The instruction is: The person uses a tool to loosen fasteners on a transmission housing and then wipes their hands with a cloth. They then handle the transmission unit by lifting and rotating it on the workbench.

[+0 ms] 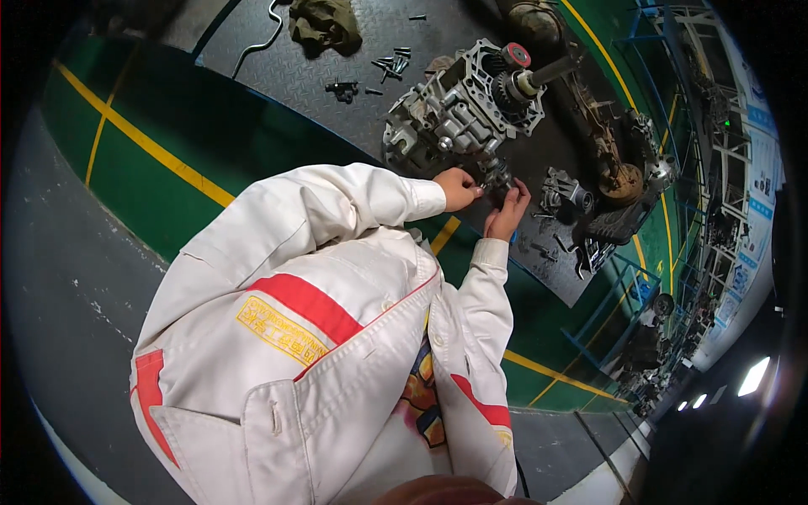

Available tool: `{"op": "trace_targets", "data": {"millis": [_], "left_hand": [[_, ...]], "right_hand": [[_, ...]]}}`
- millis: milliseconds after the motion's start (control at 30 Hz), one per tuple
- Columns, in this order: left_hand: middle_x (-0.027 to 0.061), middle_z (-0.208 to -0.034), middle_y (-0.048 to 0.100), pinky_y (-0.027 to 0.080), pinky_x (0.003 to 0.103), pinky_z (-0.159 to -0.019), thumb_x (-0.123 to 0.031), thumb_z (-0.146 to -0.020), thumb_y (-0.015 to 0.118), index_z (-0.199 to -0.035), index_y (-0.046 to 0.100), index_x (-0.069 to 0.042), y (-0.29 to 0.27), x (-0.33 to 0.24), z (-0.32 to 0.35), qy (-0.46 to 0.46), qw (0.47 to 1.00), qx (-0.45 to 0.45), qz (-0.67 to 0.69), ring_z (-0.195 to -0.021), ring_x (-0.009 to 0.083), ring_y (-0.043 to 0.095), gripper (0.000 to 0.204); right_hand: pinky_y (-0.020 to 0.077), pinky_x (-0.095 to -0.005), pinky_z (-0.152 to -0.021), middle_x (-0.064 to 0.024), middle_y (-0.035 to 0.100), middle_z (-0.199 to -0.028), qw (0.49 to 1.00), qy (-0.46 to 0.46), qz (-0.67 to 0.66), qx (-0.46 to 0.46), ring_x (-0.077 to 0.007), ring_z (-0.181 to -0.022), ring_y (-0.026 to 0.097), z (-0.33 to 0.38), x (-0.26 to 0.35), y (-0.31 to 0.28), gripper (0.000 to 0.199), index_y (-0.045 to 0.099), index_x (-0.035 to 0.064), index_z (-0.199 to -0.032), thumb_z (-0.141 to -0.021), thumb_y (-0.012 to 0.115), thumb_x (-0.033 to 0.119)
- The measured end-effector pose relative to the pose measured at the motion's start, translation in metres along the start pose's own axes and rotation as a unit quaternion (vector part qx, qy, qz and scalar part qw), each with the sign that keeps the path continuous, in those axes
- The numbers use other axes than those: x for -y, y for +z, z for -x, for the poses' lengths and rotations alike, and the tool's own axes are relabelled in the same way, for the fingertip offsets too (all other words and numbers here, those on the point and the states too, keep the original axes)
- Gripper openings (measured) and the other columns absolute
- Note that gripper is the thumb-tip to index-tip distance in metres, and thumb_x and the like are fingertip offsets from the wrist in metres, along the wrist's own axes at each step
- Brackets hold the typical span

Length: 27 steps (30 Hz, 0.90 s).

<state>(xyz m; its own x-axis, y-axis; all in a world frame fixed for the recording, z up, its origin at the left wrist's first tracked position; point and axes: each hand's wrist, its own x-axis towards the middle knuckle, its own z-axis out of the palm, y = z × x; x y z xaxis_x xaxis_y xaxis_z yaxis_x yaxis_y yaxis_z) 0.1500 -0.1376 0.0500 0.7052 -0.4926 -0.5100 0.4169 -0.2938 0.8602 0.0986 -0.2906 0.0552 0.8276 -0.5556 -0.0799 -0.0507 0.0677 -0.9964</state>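
Note:
Both my hands are at the near edge of a grey metal gearbox (446, 122) that lies on the workbench. Between them is a small dark metal part (497, 173) with a knobbly shape, close against the gearbox casing. My left hand (458, 188) reaches it from the left, thumb and fingers pinched at its side. On the right, my right hand (506, 212) has its fingers bent around the part's other side. Its exact kind and whether it is fixed to the casing cannot be made out. A gear on a shaft (515, 88) shows in the gearbox's open far side.
Loose bolts (392, 66), a small dark fitting (342, 90), a crumpled olive cloth (326, 25) and a bent rod (269, 42) lie left on the bench plate (320, 63). Right are a cast metal part (566, 194), metal tools (594, 257) and a rusty axle (593, 126).

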Motion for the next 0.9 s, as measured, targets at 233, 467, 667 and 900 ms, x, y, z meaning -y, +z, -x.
{"op": "trace_targets", "data": {"millis": [233, 467, 667, 900], "left_hand": [[0.0195, -0.094, 0.073, 0.052, 0.038, -0.081, -0.029, -0.090, 0.068, -0.100, 0.074, 0.001, 0.002, -0.012, 0.006, -0.001, 0.998, -0.044, -0.043, -0.088, 0.0301, 0.069, 0.032], [0.0193, -0.094, 0.072, 0.052, 0.040, -0.081, -0.034, -0.087, 0.069, -0.099, 0.075, -0.004, 0.001, -0.014, 0.008, 0.008, 0.996, -0.066, -0.064, -0.090, 0.0333, 0.069, 0.033], [0.0183, -0.086, 0.072, 0.053, 0.042, -0.078, -0.041, -0.083, 0.070, -0.089, 0.074, -0.005, -0.003, -0.001, -0.001, 0.051, 0.998, -0.012, -0.041, -0.084, 0.0328, 0.070, 0.037], [0.0139, -0.085, 0.068, 0.052, 0.044, -0.073, -0.030, -0.088, 0.065, -0.091, 0.072, -0.010, -0.056, -0.005, 0.061, 0.208, 0.971, -0.117, -0.022, -0.082, 0.0356, 0.066, 0.021]], "right_hand": [[0.0500, -0.0326, -0.088, -0.0084, 0.060, -0.115, 1.000, -0.011, -0.010, 0.016, -0.0189, -0.100, 0.059, -0.014, -0.020, -0.011, 0.025, 0.053, 0.0050, -0.125, -0.104, 0.050, 0.020], [0.0479, -0.0334, -0.093, -0.0101, 0.058, -0.120, 0.998, -0.016, 0.017, 0.057, -0.0209, -0.105, 0.058, -0.008, -0.002, -0.013, 0.028, 0.054, 0.0040, -0.125, -0.105, 0.050, 0.022], [0.0496, -0.0427, -0.098, -0.0148, 0.055, -0.125, 0.993, 0.058, -0.010, 0.101, -0.0284, -0.111, 0.057, -0.009, 0.006, -0.020, 0.038, 0.049, 0.0054, -0.130, -0.102, 0.056, 0.030], [0.0498, -0.0480, -0.092, -0.0108, 0.055, -0.131, 0.987, 0.136, -0.033, 0.073, -0.0329, -0.112, 0.057, -0.013, 0.013, -0.034, 0.052, 0.041, 0.0138, -0.142, -0.095, 0.060, 0.024]]}}
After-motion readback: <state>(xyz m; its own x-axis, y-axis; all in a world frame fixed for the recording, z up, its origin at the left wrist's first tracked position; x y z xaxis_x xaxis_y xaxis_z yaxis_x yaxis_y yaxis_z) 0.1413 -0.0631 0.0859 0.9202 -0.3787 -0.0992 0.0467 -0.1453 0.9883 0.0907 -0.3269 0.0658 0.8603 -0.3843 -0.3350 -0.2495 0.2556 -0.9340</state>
